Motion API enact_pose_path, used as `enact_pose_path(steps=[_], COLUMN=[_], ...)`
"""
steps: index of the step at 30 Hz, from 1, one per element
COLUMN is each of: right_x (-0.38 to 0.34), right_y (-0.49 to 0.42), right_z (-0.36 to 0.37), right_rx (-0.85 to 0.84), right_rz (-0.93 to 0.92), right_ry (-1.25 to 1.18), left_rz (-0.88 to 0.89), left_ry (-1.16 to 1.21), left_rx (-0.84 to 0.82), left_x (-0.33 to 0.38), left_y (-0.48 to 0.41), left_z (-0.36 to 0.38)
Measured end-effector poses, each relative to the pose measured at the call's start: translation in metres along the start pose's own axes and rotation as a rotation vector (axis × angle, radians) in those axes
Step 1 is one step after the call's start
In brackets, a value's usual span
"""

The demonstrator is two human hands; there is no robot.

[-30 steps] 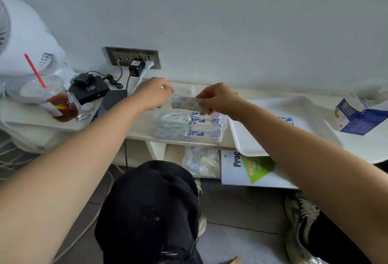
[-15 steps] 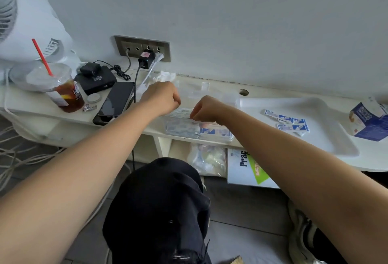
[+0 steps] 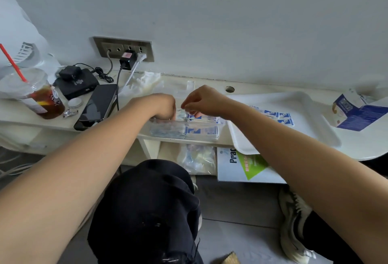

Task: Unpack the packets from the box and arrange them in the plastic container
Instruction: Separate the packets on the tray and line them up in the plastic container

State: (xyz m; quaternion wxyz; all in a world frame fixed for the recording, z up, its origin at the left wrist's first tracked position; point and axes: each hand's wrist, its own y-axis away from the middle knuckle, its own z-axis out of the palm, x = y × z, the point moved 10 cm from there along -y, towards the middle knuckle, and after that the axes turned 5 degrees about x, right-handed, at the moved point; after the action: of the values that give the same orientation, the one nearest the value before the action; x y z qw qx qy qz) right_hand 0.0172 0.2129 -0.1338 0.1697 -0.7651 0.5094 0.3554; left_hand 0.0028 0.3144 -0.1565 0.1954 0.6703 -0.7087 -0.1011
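The right hand's point(image 3: 204, 101) fingertips point(image 3: 190, 110) are bunched together, curled down onto the top row of packets point(image 3: 202, 131). Whether they pinch one cannot be told. The left hand point(image 3: 161, 105) lies just beside it at 9 o'clock, knuckles up and fingers curled down into the clear plastic container point(image 3: 165, 132). Its tips are hidden, so its grip cannot be told either.

The container sits at the desk's point(image 3: 210, 87) front edge, its near wall almost flush with the lip, and blue-and-white packets are stacked inside. At 3 o'clock a white tray point(image 3: 241, 144) nearly touches the container and overhangs the desk edge. A few loose packets point(image 3: 279, 116) lie on it. Farther out at 3 o'clock the opened blue box point(image 3: 354, 114) lies on its side. At 9 o'clock a phone point(image 3: 97, 106) lies near the left forearm, one corner over the edge, and an iced drink cup point(image 3: 42, 100) stands beyond it. Toward 12 o'clock a band of bare desk runs to the wall point(image 3: 231, 32).
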Motion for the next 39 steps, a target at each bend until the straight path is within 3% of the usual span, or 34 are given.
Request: enact_pose_path(steps=[5,8,14,23,28,34,39], right_x=[0.045,0.104,0.208,0.231,0.242,0.253,0.249], right_y=[0.024,0.05,0.096,0.086,0.079,0.085,0.09], right_z=[-0.078,-0.119,-0.153,-0.138,-0.142,-0.149,-0.157], right_rx=[0.264,0.403,0.388,0.335,0.319,0.324,0.361], right_rz=[0.037,0.165,0.368,0.285,0.311,0.359,0.359], right_ry=[-0.128,-0.08,0.256,0.438,0.376,0.123,0.056], left_rz=[0.107,0.224,0.432,0.497,0.463,0.403,0.369], left_ry=[0.088,0.235,0.2,0.077,-0.021,0.162,0.233], left_rx=[0.389,0.514,0.43,0.382,0.386,0.414,0.425], left_x=[0.038,0.094,0.2,0.256,0.255,0.235,0.229], left_y=[-0.005,-0.006,-0.036,-0.094,-0.108,-0.113,-0.103], left_z=[-0.047,-0.058,-0.023,0.028,0.036,0.026,0.016])
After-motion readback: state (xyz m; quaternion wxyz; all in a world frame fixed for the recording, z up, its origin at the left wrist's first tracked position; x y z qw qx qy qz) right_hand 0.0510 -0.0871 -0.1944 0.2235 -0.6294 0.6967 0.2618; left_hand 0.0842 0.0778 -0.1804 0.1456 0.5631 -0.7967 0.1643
